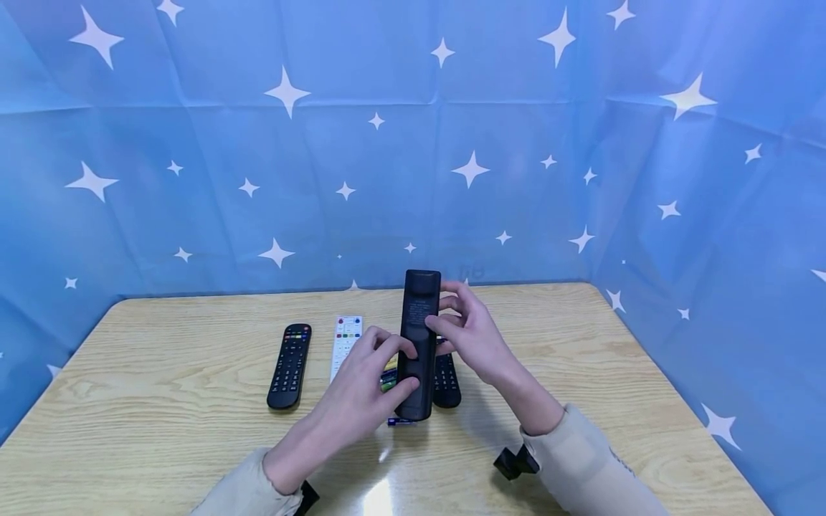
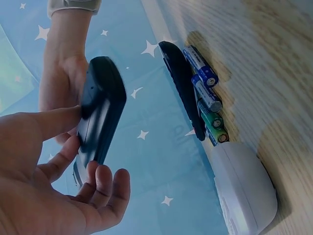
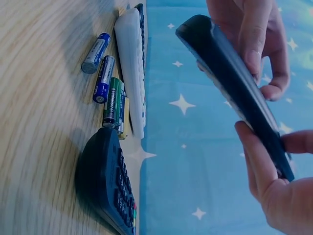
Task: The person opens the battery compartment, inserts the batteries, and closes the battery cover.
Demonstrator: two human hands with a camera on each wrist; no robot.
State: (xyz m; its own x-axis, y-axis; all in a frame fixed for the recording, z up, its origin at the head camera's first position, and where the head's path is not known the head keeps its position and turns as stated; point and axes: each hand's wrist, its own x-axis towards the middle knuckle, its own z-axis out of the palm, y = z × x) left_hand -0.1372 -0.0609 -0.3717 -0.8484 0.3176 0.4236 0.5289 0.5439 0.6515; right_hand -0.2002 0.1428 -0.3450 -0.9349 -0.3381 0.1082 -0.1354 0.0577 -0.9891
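Observation:
Both hands hold a black remote control (image 1: 418, 394) above the table, its back side with a printed label toward the head camera. My left hand (image 1: 361, 380) grips the lower part, thumb and forefinger on the back; in the left wrist view its fingers curl round the side of the remote (image 2: 101, 112). Near the upper end, my right hand (image 1: 479, 335) pinches the remote between thumb and fingers, its thumb beside the label. In the right wrist view the remote (image 3: 230, 68) tilts between both hands, its button side partly hidden.
Under the held remote, several batteries (image 3: 114, 100) in blue, green and yellow lie on the wooden table (image 1: 193, 380). A white remote (image 1: 347, 333) and a black remote (image 1: 289, 365) lie left of them, another black remote (image 1: 447, 383) to the right. A blue star-patterned curtain (image 1: 400, 150) hangs behind.

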